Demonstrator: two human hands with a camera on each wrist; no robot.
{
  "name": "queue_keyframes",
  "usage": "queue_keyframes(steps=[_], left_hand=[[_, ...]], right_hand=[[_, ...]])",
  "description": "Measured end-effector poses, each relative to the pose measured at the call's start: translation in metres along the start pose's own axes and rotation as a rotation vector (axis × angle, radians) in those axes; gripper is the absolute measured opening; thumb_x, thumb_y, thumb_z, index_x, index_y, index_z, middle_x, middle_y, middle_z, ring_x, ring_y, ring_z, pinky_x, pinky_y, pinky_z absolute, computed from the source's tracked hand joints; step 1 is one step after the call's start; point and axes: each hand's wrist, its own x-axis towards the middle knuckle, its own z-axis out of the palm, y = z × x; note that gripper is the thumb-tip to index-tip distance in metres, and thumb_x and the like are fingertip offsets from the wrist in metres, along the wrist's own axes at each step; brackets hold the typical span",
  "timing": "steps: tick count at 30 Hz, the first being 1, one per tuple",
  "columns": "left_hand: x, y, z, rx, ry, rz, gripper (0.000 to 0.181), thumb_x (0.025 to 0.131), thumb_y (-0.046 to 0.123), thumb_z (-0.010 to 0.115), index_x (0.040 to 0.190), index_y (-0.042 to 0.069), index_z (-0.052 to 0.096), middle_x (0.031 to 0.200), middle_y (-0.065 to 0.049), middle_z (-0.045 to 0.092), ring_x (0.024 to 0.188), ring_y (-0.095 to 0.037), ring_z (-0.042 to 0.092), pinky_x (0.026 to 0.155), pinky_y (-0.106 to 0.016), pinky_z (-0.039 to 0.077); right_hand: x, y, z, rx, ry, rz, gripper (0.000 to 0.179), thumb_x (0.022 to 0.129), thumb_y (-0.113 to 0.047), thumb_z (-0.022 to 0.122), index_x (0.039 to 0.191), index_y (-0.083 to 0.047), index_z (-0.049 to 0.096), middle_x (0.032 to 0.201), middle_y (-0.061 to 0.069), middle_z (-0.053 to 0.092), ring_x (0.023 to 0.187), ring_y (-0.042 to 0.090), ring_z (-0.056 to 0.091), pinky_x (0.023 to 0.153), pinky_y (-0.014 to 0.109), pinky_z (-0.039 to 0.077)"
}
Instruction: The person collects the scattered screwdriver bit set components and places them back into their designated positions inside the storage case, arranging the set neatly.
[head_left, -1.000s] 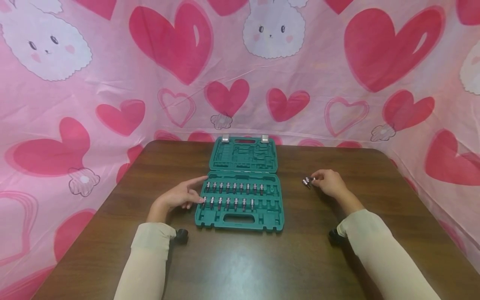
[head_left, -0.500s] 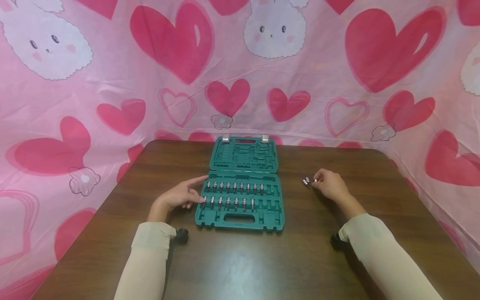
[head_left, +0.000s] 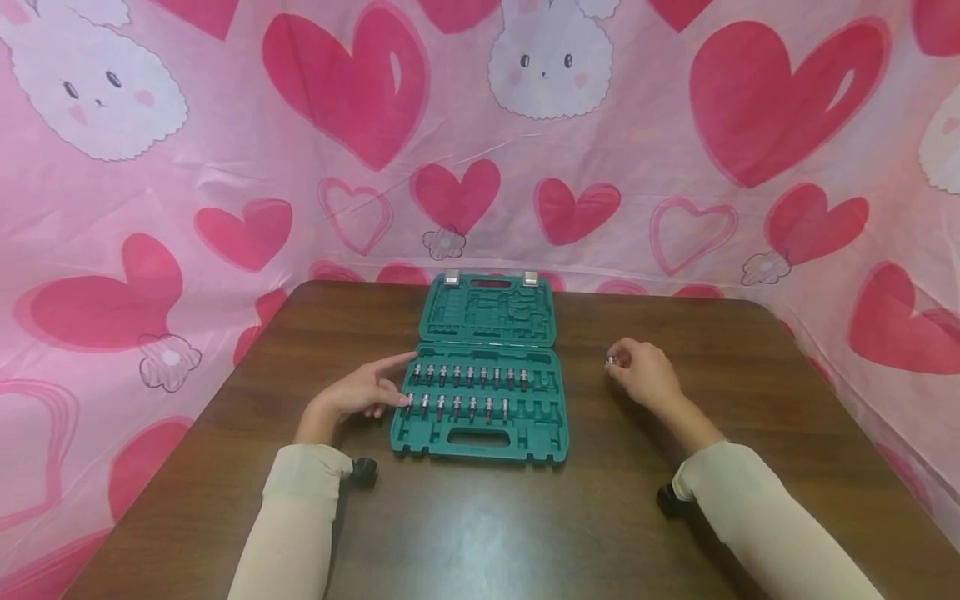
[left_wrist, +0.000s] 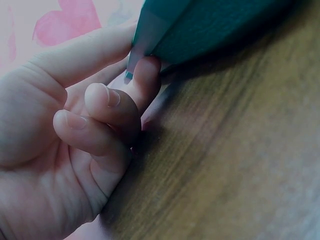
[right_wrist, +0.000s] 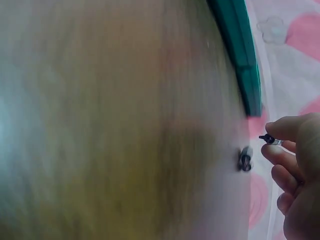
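An open green tool case (head_left: 442, 450) lies on the table, with two rows of chrome bit sockets (head_left: 456, 403) in its near half. Some slots at the right end of both rows hold nothing. My left hand (head_left: 358, 390) grips the case's left edge, thumb over the rim; in the left wrist view other fingers curl beside the green wall (left_wrist: 200, 30). To the right of the case, my right hand (head_left: 647, 372) pinches one bit socket (right_wrist: 270, 139) between thumb and forefinger, dark tip outward. Loose bit sockets (right_wrist: 245, 159) lie close by on the table.
The lid (head_left: 487, 310) leans back behind the tray, with two metal latches on its far edge. Brown wooden table (head_left: 480, 533) surrounds the case. A pink cloth with hearts (head_left: 577, 208) hangs behind and at both sides. Each wrist carries a black camera (head_left: 364, 472).
My right hand has shifted left toward the case with a bit socket in its fingers, and now covers the loose ones in the head view. My left hand stays put.
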Motion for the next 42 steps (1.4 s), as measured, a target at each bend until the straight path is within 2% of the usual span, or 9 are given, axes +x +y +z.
queue_keyframes(steps=[7, 14, 21, 28, 34, 38, 42], left_hand=[[0.000, 0.000, 0.000, -0.003, 0.000, -0.001, 0.079, 0.087, 0.019, 0.074, 0.154, 0.020, 0.030, 0.068, -0.019, 0.058, 0.048, -0.020, 0.048, 0.045, -0.026, 0.040], [0.000, -0.001, 0.000, -0.004, 0.002, -0.012, 0.079, 0.087, 0.020, 0.074, 0.153, 0.022, 0.031, 0.067, -0.016, 0.058, 0.049, -0.020, 0.049, 0.046, -0.025, 0.040], [0.000, 0.000, 0.000, -0.009, 0.001, -0.004, 0.078, 0.088, 0.020, 0.073, 0.153, 0.021, 0.031, 0.067, -0.016, 0.057, 0.048, -0.020, 0.049, 0.046, -0.025, 0.041], [0.000, 0.000, 0.001, -0.012, 0.003, -0.006, 0.078, 0.088, 0.020, 0.073, 0.153, 0.022, 0.031, 0.067, -0.019, 0.057, 0.048, -0.020, 0.049, 0.046, -0.025, 0.040], [-0.001, -0.001, 0.001, -0.014, 0.002, -0.001, 0.078, 0.088, 0.020, 0.074, 0.153, 0.022, 0.031, 0.067, -0.019, 0.056, 0.048, -0.020, 0.049, 0.046, -0.025, 0.041], [-0.001, 0.000, 0.000, -0.008, 0.004, 0.000, 0.078, 0.087, 0.020, 0.074, 0.153, 0.022, 0.032, 0.067, -0.019, 0.056, 0.048, -0.021, 0.049, 0.046, -0.026, 0.041], [-0.001, 0.001, 0.000, -0.009, 0.007, -0.007, 0.078, 0.087, 0.021, 0.074, 0.153, 0.025, 0.033, 0.066, -0.019, 0.056, 0.048, -0.020, 0.049, 0.046, -0.026, 0.041]], right_hand=[[-0.004, -0.020, 0.002, 0.082, -0.076, 0.046, 0.020, 0.088, -0.018, 0.072, 0.103, -0.007, 0.066, 0.085, 0.006, 0.062, 0.079, 0.026, 0.054, 0.069, 0.039, 0.048], [-0.006, -0.034, 0.009, 0.133, -0.107, 0.058, 0.018, 0.088, -0.019, 0.073, 0.102, -0.009, 0.067, 0.084, 0.004, 0.061, 0.080, 0.025, 0.054, 0.070, 0.037, 0.047], [-0.011, -0.043, 0.016, 0.193, -0.095, 0.046, 0.019, 0.085, -0.019, 0.076, 0.099, -0.010, 0.066, 0.082, 0.003, 0.064, 0.078, 0.023, 0.058, 0.067, 0.035, 0.050], [-0.013, -0.053, 0.024, 0.252, -0.100, 0.070, 0.017, 0.085, -0.019, 0.076, 0.097, -0.012, 0.066, 0.082, 0.003, 0.065, 0.075, 0.023, 0.058, 0.062, 0.035, 0.050], [-0.014, -0.060, 0.032, 0.292, -0.083, 0.043, 0.017, 0.084, -0.016, 0.078, 0.095, -0.010, 0.067, 0.079, 0.002, 0.065, 0.070, 0.021, 0.058, 0.064, 0.036, 0.048], [-0.016, -0.068, 0.036, 0.343, -0.099, 0.047, 0.017, 0.084, -0.015, 0.077, 0.096, -0.009, 0.067, 0.079, 0.003, 0.065, 0.068, 0.022, 0.057, 0.058, 0.036, 0.050], [-0.019, -0.075, 0.040, 0.352, -0.126, 0.072, 0.017, 0.084, -0.017, 0.078, 0.096, -0.010, 0.067, 0.081, 0.003, 0.066, 0.071, 0.022, 0.056, 0.058, 0.035, 0.049]])
